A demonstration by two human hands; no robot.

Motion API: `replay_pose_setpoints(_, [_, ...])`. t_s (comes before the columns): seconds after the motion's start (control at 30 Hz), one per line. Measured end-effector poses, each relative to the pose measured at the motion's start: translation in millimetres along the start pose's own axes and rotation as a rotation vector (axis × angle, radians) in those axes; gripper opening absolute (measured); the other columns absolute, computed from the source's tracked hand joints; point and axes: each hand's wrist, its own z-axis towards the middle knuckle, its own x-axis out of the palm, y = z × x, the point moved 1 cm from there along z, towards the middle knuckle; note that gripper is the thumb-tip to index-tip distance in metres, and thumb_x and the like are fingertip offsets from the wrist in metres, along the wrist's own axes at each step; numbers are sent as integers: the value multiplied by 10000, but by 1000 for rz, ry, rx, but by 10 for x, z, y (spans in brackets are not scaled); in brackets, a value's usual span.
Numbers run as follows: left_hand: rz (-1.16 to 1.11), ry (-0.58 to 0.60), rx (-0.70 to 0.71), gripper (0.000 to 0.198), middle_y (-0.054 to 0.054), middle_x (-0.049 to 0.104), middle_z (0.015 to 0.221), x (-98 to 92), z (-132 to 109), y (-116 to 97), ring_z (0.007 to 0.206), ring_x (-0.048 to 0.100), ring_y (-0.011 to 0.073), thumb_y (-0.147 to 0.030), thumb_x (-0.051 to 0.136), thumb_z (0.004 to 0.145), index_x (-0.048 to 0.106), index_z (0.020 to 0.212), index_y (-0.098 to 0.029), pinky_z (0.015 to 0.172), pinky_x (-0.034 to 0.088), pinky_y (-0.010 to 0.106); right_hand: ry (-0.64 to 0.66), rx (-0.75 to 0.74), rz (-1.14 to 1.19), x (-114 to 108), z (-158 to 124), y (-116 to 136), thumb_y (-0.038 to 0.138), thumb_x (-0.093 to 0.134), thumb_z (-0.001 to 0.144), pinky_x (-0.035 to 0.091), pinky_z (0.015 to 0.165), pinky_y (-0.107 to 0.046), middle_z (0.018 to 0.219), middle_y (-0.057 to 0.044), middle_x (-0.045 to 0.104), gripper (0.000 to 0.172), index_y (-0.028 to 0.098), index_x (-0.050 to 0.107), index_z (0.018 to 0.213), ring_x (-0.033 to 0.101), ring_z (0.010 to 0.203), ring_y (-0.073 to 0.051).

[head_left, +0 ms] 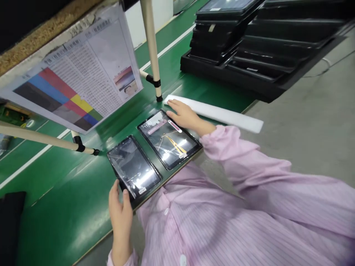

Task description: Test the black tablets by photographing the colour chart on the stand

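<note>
Two tablets lie side by side near the edge of a green bench. The left tablet [133,162] has a dark screen with bright reflections and a small white label at its lower corner. On the right tablet [166,142] the screen is lit, showing a clock and a picture with yellow lines. My left hand [120,212] is at the near left edge of the dark tablet, thumb and fingers apart; whether it touches is unclear. Stretched out flat, my right hand [184,116] rests at the lit tablet's far right edge, its fingertips by a white foam strip [222,114].
A printed sheet with colour blocks [80,74] hangs from a shelf on pale tube legs [151,44] behind the tablets. Stacked black trays [216,40] stand at the back right, in a larger black tray [235,79]. A dark object [11,225] lies at far left.
</note>
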Motion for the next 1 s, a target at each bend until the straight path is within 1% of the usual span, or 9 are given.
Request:
replay_pose_setpoints(0.1, [-230, 229, 63, 496, 123, 511, 1513, 378, 51, -380, 1373, 513, 265, -416, 572, 926, 548, 1382, -222, 1200, 345, 416, 122, -7, -12, -27, 264, -414, 587, 302, 974, 151, 1257, -560, 1598, -58, 355, 707, 184, 416, 1543, 217, 1531, -329])
replay_pose_setpoints(0.2, [-416, 432, -27, 621, 120, 386, 1609, 860, 221, -764, 1463, 407, 240, -352, 619, 901, 446, 1479, -205, 1228, 289, 373, 176, -56, -15, 70, 282, -512, 578, 313, 966, 70, 1244, -599, 1581, -12, 380, 657, 260, 438, 1527, 226, 1526, -328])
replay_pose_setpoints(0.3, [-425, 436, -118, 737, 152, 253, 1658, 1245, 463, -1012, 1527, 265, 213, -308, 587, 914, 280, 1564, -148, 1253, 197, 356, 173, -88, -13, 155, 215, -479, 556, 256, 982, 30, 1247, -578, 1598, -12, 345, 651, 266, 398, 1547, 208, 1533, -296])
replay_pose_setpoints(0.4, [-398, 421, -118, 765, 164, 138, 1681, 1421, 638, -1107, 1548, 176, 195, -330, 524, 948, 172, 1590, -110, 1257, 150, 350, 157, -109, 2, 166, 182, -483, 543, 226, 990, 32, 1251, -561, 1593, -27, 352, 663, 232, 391, 1551, 198, 1538, -281])
replay_pose_setpoints(0.53, [-367, 435, -115, 796, 154, 86, 1688, 1394, 677, -1091, 1548, 172, 196, -391, 517, 956, 132, 1601, -125, 1248, 173, 351, 146, -126, 41, 154, 181, -529, 528, 257, 993, 38, 1246, -575, 1573, -18, 388, 629, 253, 419, 1535, 241, 1526, -279])
replay_pose_setpoints(0.73, [-359, 443, -98, 806, 113, 239, 1664, 1320, 646, -1096, 1537, 203, 235, -446, 670, 871, 321, 1561, -221, 1236, 219, 355, 200, -115, 77, 157, 196, -552, 540, 249, 997, -17, 1244, -589, 1564, 28, 402, 608, 310, 414, 1535, 228, 1528, -290])
replay_pose_setpoints(0.87, [-395, 430, -76, 839, 129, 258, 1658, 1296, 621, -1134, 1533, 224, 238, -447, 690, 861, 297, 1570, -231, 1233, 226, 368, 216, -84, 93, 68, 232, -537, 508, 263, 995, 24, 1247, -603, 1564, 8, 406, 604, 293, 415, 1538, 261, 1516, -301])
replay_pose_setpoints(0.93, [-420, 418, -62, 875, 132, 204, 1675, 1165, 569, -1109, 1536, 222, 230, -449, 680, 872, 232, 1591, -228, 1239, 209, 366, 173, -54, 100, 1, 195, -450, 481, 189, 1011, 59, 1248, -606, 1605, -36, 331, 641, 216, 363, 1568, 204, 1534, -302])
replay_pose_setpoints(1.0, [-376, 361, -16, 852, 107, 171, 1689, 910, 491, -1011, 1542, 216, 225, -453, 655, 890, 224, 1594, -240, 1250, 181, 366, 111, -29, 105, -39, 54, -255, 512, 112, 1017, 86, 1258, -580, 1633, -72, 263, 706, 144, 322, 1582, 150, 1549, -296])
